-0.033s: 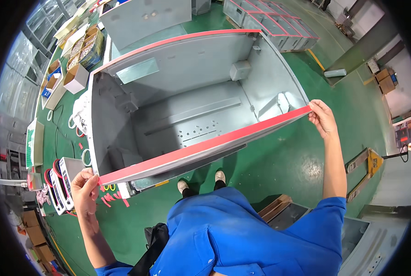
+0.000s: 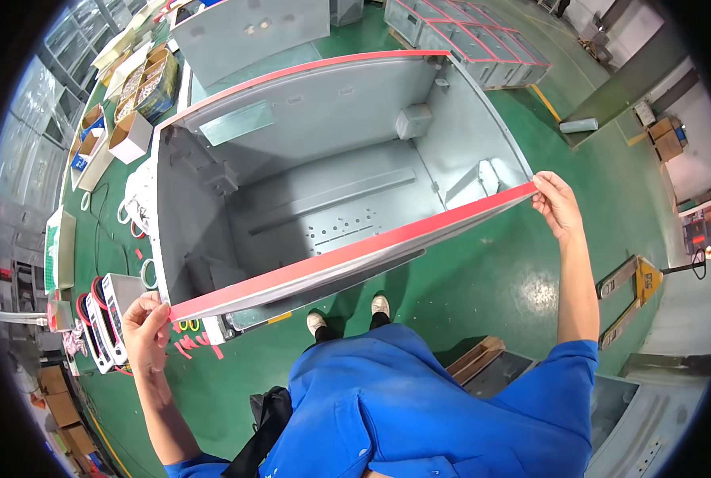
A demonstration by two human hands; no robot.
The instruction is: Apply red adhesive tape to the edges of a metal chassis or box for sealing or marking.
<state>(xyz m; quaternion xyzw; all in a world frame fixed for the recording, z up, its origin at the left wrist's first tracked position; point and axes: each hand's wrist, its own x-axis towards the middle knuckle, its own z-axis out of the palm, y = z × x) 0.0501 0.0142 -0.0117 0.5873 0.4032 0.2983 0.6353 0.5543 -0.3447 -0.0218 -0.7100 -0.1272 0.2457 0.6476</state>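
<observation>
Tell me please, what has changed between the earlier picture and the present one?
Nothing has visibly changed, apart from a very slight shift of the view; nothing was newly grasped or released. The left hand and right hand stay at opposite ends of the red strip along the grey metal box's near edge.

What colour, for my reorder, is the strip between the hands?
The strip is pinkish red; the head view shows it best.

Red strip point(image 2: 355, 251) hidden at ends (probably under fingers point(image 2: 550, 187)), grey panel point(image 2: 244, 44) cropped above
</observation>
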